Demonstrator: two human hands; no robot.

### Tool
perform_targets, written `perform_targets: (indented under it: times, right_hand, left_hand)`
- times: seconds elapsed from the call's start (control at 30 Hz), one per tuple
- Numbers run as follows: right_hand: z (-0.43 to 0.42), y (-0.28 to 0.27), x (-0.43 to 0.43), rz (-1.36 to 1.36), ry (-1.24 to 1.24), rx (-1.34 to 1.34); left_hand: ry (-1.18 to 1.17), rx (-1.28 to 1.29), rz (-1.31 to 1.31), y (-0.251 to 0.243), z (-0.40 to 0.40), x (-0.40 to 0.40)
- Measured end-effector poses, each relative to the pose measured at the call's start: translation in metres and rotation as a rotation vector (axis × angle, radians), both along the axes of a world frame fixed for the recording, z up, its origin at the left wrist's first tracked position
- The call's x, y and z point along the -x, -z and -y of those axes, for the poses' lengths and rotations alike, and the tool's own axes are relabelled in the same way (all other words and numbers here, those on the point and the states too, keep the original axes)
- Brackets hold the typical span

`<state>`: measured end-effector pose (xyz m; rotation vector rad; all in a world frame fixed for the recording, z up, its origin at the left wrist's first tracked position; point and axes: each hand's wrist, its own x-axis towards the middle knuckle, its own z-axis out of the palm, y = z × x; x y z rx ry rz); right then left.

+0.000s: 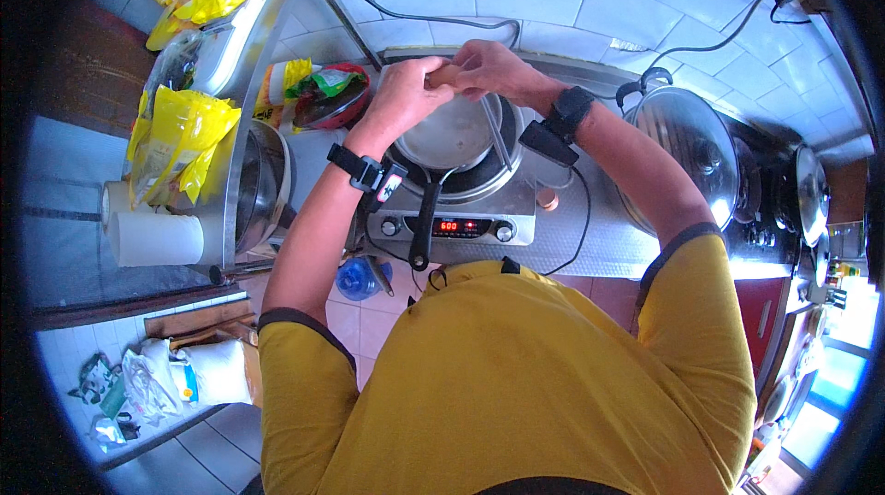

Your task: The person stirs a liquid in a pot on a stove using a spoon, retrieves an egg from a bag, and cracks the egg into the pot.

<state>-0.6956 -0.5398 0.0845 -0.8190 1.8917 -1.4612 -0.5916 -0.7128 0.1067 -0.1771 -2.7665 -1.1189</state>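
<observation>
Both of my hands meet above a small pan [442, 135] and hold one brown egg [442, 75] between their fingers. My left hand [408, 95] grips it from the left, and my right hand [494, 72] has its fingertips on the right side. Under them, the pan has a pale, cloudy inside and a black handle [426, 222] pointing towards me. Metal chopsticks [498, 132] lean on the pan's right rim. The pan rests over a larger dark pan on an induction cooker [456, 227] with a lit red display.
Right of the cooker lie an eggshell piece [547, 200] and a black cable on the metal counter. A large pot with a glass lid [684, 149] stands farther right. At the left are a metal shelf [238, 170] with yellow bags [183, 142], a paper roll [157, 239] and a red bowl [332, 104].
</observation>
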Motion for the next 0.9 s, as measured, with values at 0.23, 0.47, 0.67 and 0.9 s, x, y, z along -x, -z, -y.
perform_targets:
  times: [0.23,0.47,0.67,0.9]
  right_hand:
    - [0.002,0.004,-0.002,0.002,-0.002,0.026]
    - [0.002,0.008,-0.001,0.04,0.025,0.041]
    - [-0.002,0.005,-0.001,0.063,-0.018,0.03]
    - [-0.007,-0.011,-0.009,0.172,0.064,0.043]
  left_hand:
    - [-0.02,0.18,0.017,-0.002,-0.004,-0.001]
    - [-0.024,0.089,0.099,0.001,0.002,0.002]
    - [0.06,0.072,0.139,-0.001,0.011,0.002]
    - [0.042,0.073,0.087,-0.005,0.001,-0.001]
